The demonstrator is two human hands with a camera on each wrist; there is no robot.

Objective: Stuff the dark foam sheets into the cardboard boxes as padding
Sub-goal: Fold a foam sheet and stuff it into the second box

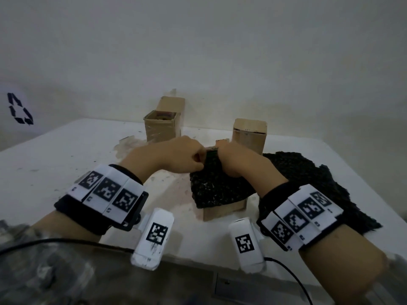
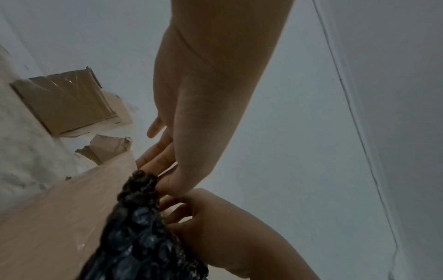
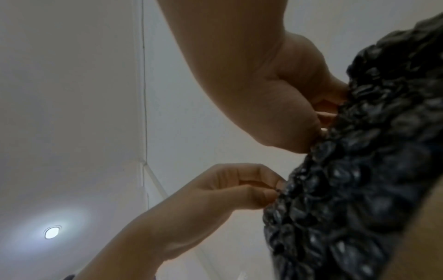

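Observation:
A dark bubbly foam sheet (image 1: 218, 188) (image 2: 139, 227) (image 3: 359, 170) lies draped over the top of the nearest cardboard box (image 1: 226, 210), whose opening is hidden beneath it. Both hands meet at the sheet's far edge. My left hand (image 1: 189, 157) (image 3: 230, 185) pinches that edge between thumb and curled forefinger. My right hand (image 1: 231, 166) (image 3: 287, 106) grips the sheet just to the right, fingers curled into it. In the left wrist view the left hand (image 2: 191, 132) comes down from the top and the right hand (image 2: 227, 227) enters from below, beside the box's cardboard side (image 2: 59, 208).
An open cardboard box (image 1: 161, 129) (image 2: 64, 102) stands at the back left, and another box (image 1: 250, 137) at the back right. More dark foam sheets (image 1: 308, 172) lie spread on the white table (image 1: 66, 161) to the right. A wall stands close behind.

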